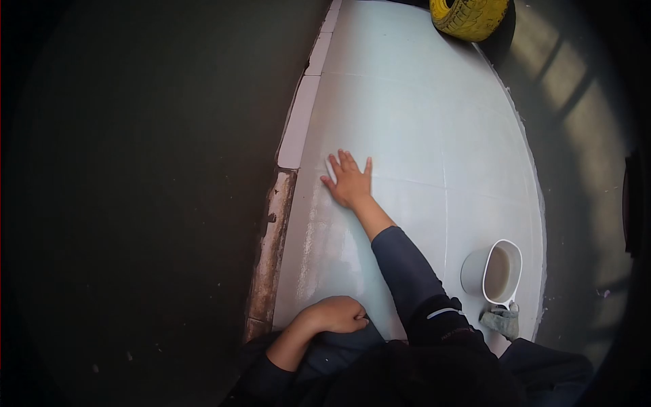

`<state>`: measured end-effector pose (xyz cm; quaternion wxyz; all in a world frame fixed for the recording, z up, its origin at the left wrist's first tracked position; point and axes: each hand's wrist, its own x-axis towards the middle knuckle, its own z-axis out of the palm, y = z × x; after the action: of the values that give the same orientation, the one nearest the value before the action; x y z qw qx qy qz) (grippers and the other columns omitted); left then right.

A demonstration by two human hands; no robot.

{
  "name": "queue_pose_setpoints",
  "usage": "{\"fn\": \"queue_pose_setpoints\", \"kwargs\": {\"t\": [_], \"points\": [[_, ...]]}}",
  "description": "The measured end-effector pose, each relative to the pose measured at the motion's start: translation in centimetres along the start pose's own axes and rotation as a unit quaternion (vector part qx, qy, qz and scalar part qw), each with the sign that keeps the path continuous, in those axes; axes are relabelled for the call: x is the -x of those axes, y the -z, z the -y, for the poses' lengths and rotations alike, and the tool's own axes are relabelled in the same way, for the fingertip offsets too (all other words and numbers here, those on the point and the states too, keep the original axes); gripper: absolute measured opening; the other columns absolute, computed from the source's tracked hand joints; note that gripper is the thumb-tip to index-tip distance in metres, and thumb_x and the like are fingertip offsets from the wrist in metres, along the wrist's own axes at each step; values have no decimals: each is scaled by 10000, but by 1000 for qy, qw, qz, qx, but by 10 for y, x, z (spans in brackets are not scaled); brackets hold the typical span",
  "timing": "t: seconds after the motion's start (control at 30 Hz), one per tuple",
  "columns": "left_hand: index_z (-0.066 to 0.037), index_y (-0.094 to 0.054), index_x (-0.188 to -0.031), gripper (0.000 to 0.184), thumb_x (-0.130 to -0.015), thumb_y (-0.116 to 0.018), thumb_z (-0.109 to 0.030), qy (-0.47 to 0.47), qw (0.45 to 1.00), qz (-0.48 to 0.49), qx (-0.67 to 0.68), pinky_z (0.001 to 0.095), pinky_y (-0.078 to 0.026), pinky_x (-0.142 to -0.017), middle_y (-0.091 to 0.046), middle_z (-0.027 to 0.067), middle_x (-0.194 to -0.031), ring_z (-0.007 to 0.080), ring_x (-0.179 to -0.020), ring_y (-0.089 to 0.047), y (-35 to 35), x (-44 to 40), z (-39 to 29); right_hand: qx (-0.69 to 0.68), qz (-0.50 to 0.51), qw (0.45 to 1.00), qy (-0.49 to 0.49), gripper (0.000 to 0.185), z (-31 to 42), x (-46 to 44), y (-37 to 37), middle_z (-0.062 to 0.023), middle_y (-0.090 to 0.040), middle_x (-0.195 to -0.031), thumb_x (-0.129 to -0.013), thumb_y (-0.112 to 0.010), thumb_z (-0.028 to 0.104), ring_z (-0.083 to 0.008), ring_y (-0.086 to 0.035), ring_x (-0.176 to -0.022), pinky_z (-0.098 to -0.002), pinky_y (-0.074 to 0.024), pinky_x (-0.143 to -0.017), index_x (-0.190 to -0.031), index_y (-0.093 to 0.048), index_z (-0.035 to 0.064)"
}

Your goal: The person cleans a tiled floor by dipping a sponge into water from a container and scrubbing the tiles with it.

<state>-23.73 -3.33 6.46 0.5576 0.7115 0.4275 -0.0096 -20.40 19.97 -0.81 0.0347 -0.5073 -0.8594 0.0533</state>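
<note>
My right hand lies palm down on a white tiled surface, its fingers spread and nothing in its grasp. The surface looks wet and glossy below and left of that hand. Near my lap, my left hand is curled closed over my dark trouser leg; its fingertips are hidden, so whether it holds anything is unclear. A white plastic dipper with cloudy liquid inside stands on the tiles to the right of my right forearm. Against its handle is a crumpled grey-green lump, perhaps a cloth.
A yellow-painted tyre sits at the far right end of the tiles. Along the left side runs a raised edging, whose nearer part is brown and worn. Dark floor lies beyond the left edge, with shaded floor on the right.
</note>
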Motion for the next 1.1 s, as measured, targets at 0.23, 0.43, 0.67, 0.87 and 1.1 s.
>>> {"fn": "queue_pose_setpoints", "kwargs": {"t": [0.23,0.43,0.67,0.87,1.1], "points": [[-27,-585,-696,332,-838,-537,-324,2,1000,-8,-6,384,-410,-592,-559,153,-616,302,-601,-551,1,-1,-6,0,20,963,-268,633,-170,55,28,-46,-136,-1512,-908,-258,558,-190,-107,-1394,-586,-23,-1077,-1437,-213,213],[-31,-594,-700,332,-830,-541,-332,-11,999,-8,-33,384,-416,-595,-564,154,-621,302,-603,-553,-3,-10,-4,-18,7,932,-363,611,-206,91,33,-59,-136,-1512,-917,-259,525,-218,-100,-1396,-562,-42,-1086,-1438,-212,210],[-29,-600,-697,327,-825,-525,-321,-24,999,-6,-47,410,-424,-615,-579,163,-647,324,-633,-566,-8,-13,-10,-14,-12,985,-174,598,-103,44,-1,-95,-135,-1507,-923,-306,475,-236,-85,-1397,-540,-70,-1093,-1434,-225,176],[1,-653,-862,315,-782,-515,-271,14,999,-7,-37,418,-476,-740,-629,214,-835,357,-818,-612,14,5,-23,-28,0,1000,-2,604,58,-10,-18,-98,-130,-1509,-927,-314,470,-231,-79,-1399,-522,-76,-1094,-1435,-216,159],[-13,-636,-809,301,-801,-557,-304,6,999,28,-29,398,-442,-667,-618,188,-752,330,-713,-597,4,-7,-3,-48,-4,999,12,588,52,1,-14,-59,-168,-1505,-932,-302,471,-183,-113,-1394,-558,-62,-1080,-1430,-237,166]]}}
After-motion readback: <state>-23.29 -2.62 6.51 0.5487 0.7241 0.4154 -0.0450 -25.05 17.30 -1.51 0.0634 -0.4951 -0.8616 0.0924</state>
